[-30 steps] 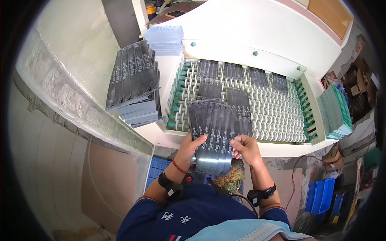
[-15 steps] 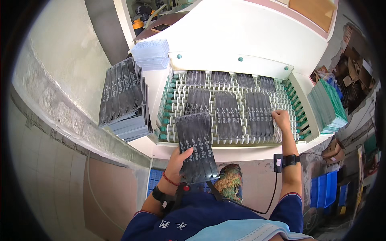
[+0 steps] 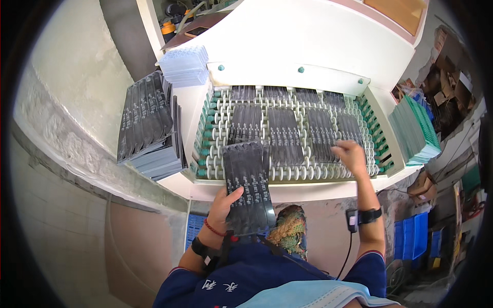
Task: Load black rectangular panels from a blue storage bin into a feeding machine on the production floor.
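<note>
My left hand (image 3: 221, 206) is closed on a stack of dark panels (image 3: 249, 187), thumb on top. Each panel looks like a row of long black strips with rounded ends and pale print. The stack tilts over the near edge of a roller conveyor (image 3: 328, 173). More such panels lie flat on the white rollers, among them a middle panel (image 3: 284, 136), a right-hand panel (image 3: 319, 131) and a rightmost panel (image 3: 350, 126). My right hand (image 3: 352, 155), fingers curled together, is over the rollers by the near ends of the two right panels. Nothing shows in its fingers.
Left of the conveyor stands a tall pile of dark panels (image 3: 146, 115), with a stack of pale blue sheets (image 3: 184, 66) behind it. A stack of green-edged sheets (image 3: 415, 131) rests at the right. A white machine cover (image 3: 303, 43) rises behind. Blue bins (image 3: 411, 236) stand lower right.
A rightmost panel now lies on the rollers beside the other three. The panels have moved farther toward the cover. My right hand has shifted slightly left; my left still holds its stack.
</note>
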`<state>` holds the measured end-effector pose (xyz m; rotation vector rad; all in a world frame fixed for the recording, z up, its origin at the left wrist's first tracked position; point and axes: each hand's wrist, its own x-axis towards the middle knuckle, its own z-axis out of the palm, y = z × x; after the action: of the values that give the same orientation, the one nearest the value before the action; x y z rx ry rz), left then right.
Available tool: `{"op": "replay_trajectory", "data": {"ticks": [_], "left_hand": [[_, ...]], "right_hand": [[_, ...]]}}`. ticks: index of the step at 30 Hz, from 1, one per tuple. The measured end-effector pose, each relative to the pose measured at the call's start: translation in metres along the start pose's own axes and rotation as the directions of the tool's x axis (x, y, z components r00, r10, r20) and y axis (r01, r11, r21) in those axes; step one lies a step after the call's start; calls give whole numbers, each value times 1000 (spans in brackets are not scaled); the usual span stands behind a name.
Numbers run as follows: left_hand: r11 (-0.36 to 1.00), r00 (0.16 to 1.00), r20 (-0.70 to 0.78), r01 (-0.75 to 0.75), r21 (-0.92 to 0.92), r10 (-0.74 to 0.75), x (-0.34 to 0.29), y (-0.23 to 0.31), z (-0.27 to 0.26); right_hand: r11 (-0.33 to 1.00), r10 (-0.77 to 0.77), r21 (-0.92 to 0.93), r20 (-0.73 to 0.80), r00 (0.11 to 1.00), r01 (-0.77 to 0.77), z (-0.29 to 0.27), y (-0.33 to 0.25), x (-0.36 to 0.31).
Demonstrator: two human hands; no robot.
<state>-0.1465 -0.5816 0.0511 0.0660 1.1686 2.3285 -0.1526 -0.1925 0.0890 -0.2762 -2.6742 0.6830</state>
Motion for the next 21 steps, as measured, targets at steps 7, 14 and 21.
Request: {"op": "replay_trajectory", "data": {"ticks": [7,14,21], "left_hand": [[998,1000,5,-21,-65,22,-7,0,3],[997,996,-59,-68,-48,65,-23,8,-17],[995,995,-78,-60,-76,54,-27,14,-19]], "right_hand": [[829,-531,-172,59,845,533,80,-79,-15],[880,-434,-177,75,898,440,91,-90,0],[791,-593,-106,104,798,602,114,-146,18]]}}
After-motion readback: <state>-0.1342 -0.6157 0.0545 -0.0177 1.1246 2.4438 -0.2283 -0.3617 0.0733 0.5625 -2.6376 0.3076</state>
